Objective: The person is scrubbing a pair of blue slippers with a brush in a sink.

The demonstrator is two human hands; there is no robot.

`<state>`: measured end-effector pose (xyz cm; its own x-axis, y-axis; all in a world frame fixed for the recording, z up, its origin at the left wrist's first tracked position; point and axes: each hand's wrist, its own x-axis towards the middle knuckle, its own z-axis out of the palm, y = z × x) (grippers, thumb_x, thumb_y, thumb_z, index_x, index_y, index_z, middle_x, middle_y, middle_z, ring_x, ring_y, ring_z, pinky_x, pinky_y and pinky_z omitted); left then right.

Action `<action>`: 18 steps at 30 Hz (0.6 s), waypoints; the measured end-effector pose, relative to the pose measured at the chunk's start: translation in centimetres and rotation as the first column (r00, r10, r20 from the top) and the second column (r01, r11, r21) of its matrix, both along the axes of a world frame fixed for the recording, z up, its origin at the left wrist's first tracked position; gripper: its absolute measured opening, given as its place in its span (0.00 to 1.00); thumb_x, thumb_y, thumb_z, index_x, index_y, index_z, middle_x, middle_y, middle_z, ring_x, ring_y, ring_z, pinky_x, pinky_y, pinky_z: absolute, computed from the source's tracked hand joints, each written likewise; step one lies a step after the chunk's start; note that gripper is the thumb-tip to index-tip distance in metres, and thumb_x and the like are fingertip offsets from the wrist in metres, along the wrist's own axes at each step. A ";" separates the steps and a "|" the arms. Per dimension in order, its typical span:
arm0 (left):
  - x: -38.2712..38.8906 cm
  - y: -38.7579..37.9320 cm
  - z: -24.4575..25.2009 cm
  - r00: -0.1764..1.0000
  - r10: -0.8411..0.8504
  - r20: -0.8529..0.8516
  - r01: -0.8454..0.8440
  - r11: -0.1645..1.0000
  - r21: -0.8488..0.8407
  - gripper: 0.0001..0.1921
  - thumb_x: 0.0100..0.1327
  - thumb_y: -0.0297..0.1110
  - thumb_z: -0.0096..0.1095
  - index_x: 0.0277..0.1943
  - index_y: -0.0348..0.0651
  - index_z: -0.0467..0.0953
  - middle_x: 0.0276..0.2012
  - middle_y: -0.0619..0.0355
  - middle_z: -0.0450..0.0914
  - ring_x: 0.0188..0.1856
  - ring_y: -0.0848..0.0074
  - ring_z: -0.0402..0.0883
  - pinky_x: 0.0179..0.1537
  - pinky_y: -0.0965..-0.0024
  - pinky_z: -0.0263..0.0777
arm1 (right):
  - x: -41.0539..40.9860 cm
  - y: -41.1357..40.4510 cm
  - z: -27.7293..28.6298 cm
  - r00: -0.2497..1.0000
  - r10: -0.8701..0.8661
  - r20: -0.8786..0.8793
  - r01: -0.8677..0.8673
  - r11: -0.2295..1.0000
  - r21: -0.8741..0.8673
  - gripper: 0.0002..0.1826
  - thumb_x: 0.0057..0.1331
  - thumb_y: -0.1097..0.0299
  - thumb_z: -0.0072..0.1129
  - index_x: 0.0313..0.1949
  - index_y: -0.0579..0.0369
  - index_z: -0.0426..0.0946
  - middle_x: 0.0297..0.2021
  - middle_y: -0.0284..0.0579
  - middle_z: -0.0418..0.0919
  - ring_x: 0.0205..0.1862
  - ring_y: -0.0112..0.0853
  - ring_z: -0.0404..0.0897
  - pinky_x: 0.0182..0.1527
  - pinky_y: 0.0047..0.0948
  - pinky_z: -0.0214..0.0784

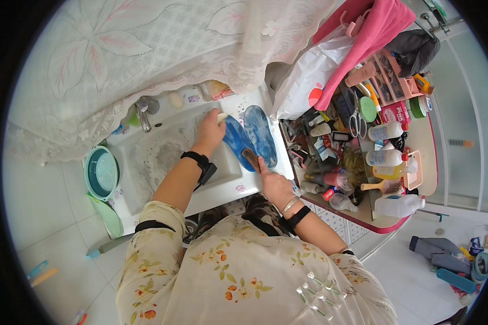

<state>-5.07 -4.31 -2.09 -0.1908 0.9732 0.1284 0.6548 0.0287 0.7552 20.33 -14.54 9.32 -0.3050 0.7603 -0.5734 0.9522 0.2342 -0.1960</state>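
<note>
My left hand grips the upper end of a blue shoe insole, with a pale piece, perhaps soap, by its fingers. My right hand holds a brush with a brown wooden back against the insole's lower end, index finger stretched along it. Beside it on the sink's right ledge lies a second blue insole, wet with whitish suds. Left of my left hand, the white sink basin contains cloudy, foamy water. The brush's bristles are hidden.
A faucet and an oval soap bar stand at the back. Teal bowls and a green insole-shaped item sit left. A lace curtain hangs over the back. Right, a cluttered counter bears bottles, scissors and a hairbrush.
</note>
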 end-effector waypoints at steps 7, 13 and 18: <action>0.3 -0.7 -0.1 0.990 -0.107 0.087 0.091 0.981 0.171 0.17 0.58 0.31 0.72 0.52 0.49 0.82 0.43 0.47 0.79 0.50 0.49 0.77 0.53 0.57 0.74 | 0.0 0.1 0.1 0.999 -0.022 -0.047 0.020 0.999 -0.027 0.41 0.67 0.72 0.45 0.79 0.46 0.46 0.40 0.63 0.84 0.41 0.55 0.86 0.44 0.51 0.78; 4.1 -2.4 -0.1 0.999 0.047 0.017 -0.048 0.994 0.096 0.22 0.61 0.36 0.72 0.58 0.50 0.78 0.47 0.45 0.79 0.54 0.51 0.78 0.57 0.58 0.73 | 0.4 0.2 -0.8 0.999 -0.027 -0.039 0.026 0.999 -0.018 0.42 0.66 0.72 0.46 0.79 0.44 0.45 0.39 0.63 0.85 0.41 0.55 0.86 0.44 0.51 0.78; 2.7 -0.2 -1.6 0.988 0.105 0.115 -0.116 0.989 0.093 0.17 0.65 0.39 0.69 0.55 0.49 0.75 0.43 0.40 0.82 0.46 0.44 0.81 0.50 0.51 0.75 | 0.4 0.0 -0.9 0.999 -0.026 -0.028 0.026 1.000 -0.018 0.43 0.66 0.72 0.46 0.80 0.41 0.43 0.39 0.63 0.85 0.40 0.55 0.86 0.44 0.51 0.78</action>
